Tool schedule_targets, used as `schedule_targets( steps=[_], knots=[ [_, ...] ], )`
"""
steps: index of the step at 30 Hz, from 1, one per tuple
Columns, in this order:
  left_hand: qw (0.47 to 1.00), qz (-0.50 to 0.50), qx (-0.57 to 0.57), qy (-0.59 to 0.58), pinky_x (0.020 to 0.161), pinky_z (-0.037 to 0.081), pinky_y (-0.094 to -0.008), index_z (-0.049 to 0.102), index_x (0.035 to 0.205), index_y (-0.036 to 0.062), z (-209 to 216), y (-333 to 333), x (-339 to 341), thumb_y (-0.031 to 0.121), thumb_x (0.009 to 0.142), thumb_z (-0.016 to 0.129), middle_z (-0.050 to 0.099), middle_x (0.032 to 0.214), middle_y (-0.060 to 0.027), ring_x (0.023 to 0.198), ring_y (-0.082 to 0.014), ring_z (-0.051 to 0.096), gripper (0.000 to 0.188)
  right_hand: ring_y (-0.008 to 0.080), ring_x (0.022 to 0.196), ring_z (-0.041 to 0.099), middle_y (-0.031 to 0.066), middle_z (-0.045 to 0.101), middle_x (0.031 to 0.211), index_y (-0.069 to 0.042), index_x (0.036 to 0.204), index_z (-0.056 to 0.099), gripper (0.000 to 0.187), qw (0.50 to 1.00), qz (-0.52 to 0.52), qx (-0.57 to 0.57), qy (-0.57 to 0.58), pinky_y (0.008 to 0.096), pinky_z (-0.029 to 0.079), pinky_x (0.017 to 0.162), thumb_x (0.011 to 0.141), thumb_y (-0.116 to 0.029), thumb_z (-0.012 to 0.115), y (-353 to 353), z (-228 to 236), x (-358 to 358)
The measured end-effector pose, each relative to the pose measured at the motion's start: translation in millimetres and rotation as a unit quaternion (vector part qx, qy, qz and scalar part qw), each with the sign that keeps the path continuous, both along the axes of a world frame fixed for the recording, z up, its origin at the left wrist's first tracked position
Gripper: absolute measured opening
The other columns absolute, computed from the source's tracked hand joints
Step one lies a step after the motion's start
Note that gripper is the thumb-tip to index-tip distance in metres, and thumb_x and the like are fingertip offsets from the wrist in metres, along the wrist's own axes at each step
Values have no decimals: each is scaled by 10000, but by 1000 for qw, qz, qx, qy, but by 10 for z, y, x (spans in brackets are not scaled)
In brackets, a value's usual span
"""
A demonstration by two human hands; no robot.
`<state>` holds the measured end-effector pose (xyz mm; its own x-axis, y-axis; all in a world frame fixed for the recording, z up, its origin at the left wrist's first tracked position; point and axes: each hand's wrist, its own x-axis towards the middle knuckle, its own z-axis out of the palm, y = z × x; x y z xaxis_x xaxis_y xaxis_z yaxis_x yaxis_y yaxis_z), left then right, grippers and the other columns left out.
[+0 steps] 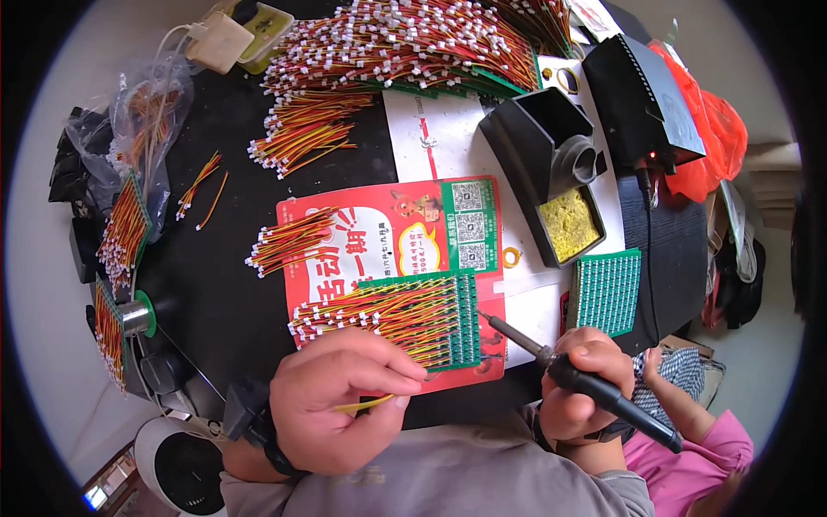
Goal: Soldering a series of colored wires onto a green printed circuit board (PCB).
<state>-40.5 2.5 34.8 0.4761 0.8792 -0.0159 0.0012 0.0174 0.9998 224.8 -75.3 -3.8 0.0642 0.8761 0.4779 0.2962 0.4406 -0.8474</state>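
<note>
My right hand (584,379) grips a black-handled soldering iron (639,420), its metal tip pointing up and left close to the board's right edge. Between the closed fingertips of my left hand (340,401) runs a yellow wire (366,403); its other end is hidden by the hand. Just beyond my hands a green circuit board panel (466,319) lies on a red printed sheet (484,372). Rows of red and yellow wires with white connectors (388,312) cover much of it and extend left. A loose bunch of the same wires (297,239) rests on the sheet above.
A soldering iron stand (543,138) with yellow sponge (568,224) stands at right, near a black box (646,103) with a red light. Stacked green boards (605,291) lie right, a solder spool (136,316) left. Wire bundles (396,43) are heaped behind. Another person's arm (676,396) shows lower right.
</note>
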Motion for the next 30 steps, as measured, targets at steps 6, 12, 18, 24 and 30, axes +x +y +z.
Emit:
schedule_targets(
  steps=[6, 12, 18, 24, 30],
  knots=[
    [992, -22, 90, 89, 656, 565, -289, 676, 914, -14, -12, 22, 66, -105, 834, 637, 682, 867, -147, 731, -202, 703, 127, 119, 510, 492, 39, 529, 655, 8, 1108, 569, 514, 998, -32, 13, -58, 263, 374, 468, 960, -476, 658, -14, -26, -50],
    [972, -22, 183, 143, 680, 550, -320, 695, 945, -4, -64, 28, 156, -68, 816, 674, 688, 859, -136, 742, -238, 694, 145, 136, 485, 503, 29, 512, 596, 18, 1067, 558, 530, 995, -24, 38, -94, 280, 381, 443, 970, -499, 631, 29, -21, -34],
    [935, 0, 306, 178, 679, 535, -342, 715, 995, 0, -136, 9, 275, -90, 732, 712, 684, 857, -117, 731, -254, 666, 278, 208, 555, 585, 67, 628, 711, 33, 1092, 596, 574, 997, 28, 9, -67, 330, 447, 488, 804, -388, 858, -8, 0, 59],
    [925, -26, 334, 182, 563, 474, -315, 735, 1003, 13, -202, -23, 279, -108, 683, 731, 663, 818, -87, 640, -225, 611, 342, 146, 580, 554, 28, 570, 672, -20, 1046, 565, 390, 996, -48, -20, -68, 290, 416, 528, 974, -395, 647, -33, 0, -82],
    [897, -46, 377, 226, 557, 469, -325, 734, 1020, -4, -246, -45, 285, -38, 708, 740, 636, 821, -75, 670, -223, 601, 314, 140, 578, 541, 28, 543, 672, -35, 974, 574, 231, 996, -82, -29, -32, 289, 390, 537, 928, -256, 620, -22, 42, -114]
  ],
)
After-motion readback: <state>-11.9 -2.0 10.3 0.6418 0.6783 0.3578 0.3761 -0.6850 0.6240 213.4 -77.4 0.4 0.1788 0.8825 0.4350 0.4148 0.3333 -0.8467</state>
